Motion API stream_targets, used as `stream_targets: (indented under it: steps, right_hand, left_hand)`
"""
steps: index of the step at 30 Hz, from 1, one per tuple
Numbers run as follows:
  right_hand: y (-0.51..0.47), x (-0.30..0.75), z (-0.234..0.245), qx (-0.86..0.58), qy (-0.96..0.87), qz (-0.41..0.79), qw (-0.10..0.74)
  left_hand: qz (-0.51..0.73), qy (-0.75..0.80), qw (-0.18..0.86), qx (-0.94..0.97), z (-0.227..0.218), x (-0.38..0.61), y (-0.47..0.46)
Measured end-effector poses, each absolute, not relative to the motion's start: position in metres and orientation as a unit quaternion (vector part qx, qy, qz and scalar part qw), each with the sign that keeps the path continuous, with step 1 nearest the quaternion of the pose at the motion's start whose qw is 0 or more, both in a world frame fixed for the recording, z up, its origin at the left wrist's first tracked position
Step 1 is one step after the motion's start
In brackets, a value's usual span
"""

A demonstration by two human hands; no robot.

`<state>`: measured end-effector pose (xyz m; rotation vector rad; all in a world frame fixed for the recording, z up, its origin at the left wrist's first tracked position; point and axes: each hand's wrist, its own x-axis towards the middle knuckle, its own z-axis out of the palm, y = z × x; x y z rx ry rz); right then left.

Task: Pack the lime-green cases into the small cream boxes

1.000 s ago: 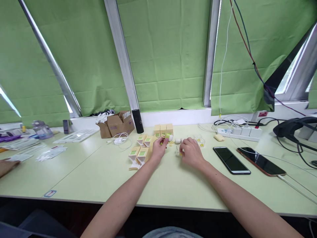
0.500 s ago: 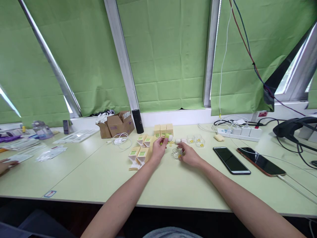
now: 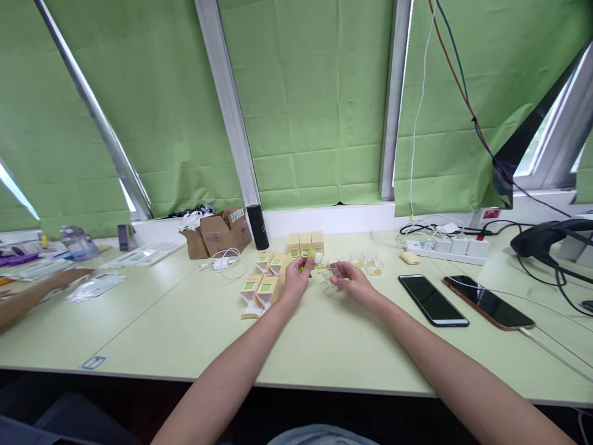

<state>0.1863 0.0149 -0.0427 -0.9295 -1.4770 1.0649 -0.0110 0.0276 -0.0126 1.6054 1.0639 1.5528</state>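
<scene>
My left hand [image 3: 298,276] is closed on a small bottle [image 3: 317,258] with a green label and a white end. My right hand [image 3: 354,284] pinches a clear plastic case [image 3: 328,278] with a yellow spot, just right of the left hand. Beside my left hand stand several small cream boxes [image 3: 267,288] with green panels, the front ones with flaps open. A row of similar closed boxes [image 3: 306,242] is behind it. Several more clear cases [image 3: 374,267] with yellow parts lie beyond my right hand. Tiny yellow pieces on the table are partly hidden by my hands.
Two phones [image 3: 433,300] lie at right, near a white power strip [image 3: 445,250] and a black headset [image 3: 551,244]. An open cardboard box [image 3: 222,232] and a black cylinder [image 3: 257,227] stand behind. Another person's arm [image 3: 44,290] reaches in from the left, near plastic packets [image 3: 96,287].
My right hand has shifted slightly up and left with the clear case, toward the bottle. My left hand stays nearly still. The other person's arm has reached further in across the left table.
</scene>
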Motion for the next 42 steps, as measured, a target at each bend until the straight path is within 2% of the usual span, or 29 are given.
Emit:
stream_targets:
  steps: [6, 16, 42]
  right_hand:
    - [0.001, 0.179, -0.033, -0.306, -0.549, 0.556, 0.544]
    - [0.005, 0.178, -0.035, -0.349, -0.551, 0.518, 0.554]
    - [0.002, 0.179, -0.031, -0.315, -0.529, 0.544, 0.571]
  left_hand:
    - [0.595, 0.399, 0.336, 0.611, -0.012, -0.011, 0.026]
    - [0.582, 0.367, 0.355, 0.633, -0.008, -0.010, 0.018]
    - [0.536, 0.358, 0.351, 0.679, -0.009, -0.007, 0.007]
